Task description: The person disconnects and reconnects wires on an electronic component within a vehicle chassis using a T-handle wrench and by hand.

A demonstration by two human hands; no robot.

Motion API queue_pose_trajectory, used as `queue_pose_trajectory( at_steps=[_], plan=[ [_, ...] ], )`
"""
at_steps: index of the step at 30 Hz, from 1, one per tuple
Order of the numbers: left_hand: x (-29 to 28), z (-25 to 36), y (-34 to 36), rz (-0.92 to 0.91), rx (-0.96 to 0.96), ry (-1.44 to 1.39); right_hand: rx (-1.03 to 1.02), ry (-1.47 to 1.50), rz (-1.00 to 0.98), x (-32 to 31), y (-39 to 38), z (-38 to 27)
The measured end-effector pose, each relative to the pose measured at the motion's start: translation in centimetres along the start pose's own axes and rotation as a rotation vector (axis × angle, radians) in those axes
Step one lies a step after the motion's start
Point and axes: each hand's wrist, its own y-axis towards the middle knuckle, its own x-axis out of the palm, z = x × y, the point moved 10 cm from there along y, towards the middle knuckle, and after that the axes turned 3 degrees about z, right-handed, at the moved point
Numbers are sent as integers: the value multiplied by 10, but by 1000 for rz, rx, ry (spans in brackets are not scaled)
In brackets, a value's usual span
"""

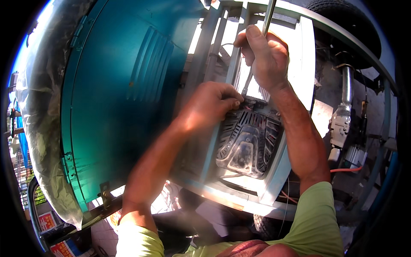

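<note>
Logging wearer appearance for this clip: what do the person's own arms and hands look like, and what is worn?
Both hands, left hand and right hand, are bare, without gloves. Forearms are uncovered. Short light-green sleeves end near the elbows. No watch or rings can be made out.

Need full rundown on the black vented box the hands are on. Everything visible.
The black box looks like moulded plastic or metal with slotted vents around a glossy raised centre that catches glare. It sits tilted inside a pale blue-white frame, beside a teal panel. The left hand pinches at its upper edge, where thin wires meet it. The right hand grips a slim metal rod whose tip points down to that same edge.
</note>
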Motion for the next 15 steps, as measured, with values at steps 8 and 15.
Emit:
queue_pose_trajectory(
  at_steps=[8, 15],
  plan=[
    [-1, 26, -16, 287, 323, 419, 40, -54, -3, -2, 0, -1],
    [-16, 31, -30, 381, 440, 414, 131, 81, 6, 0, 1, -2]
  ],
)
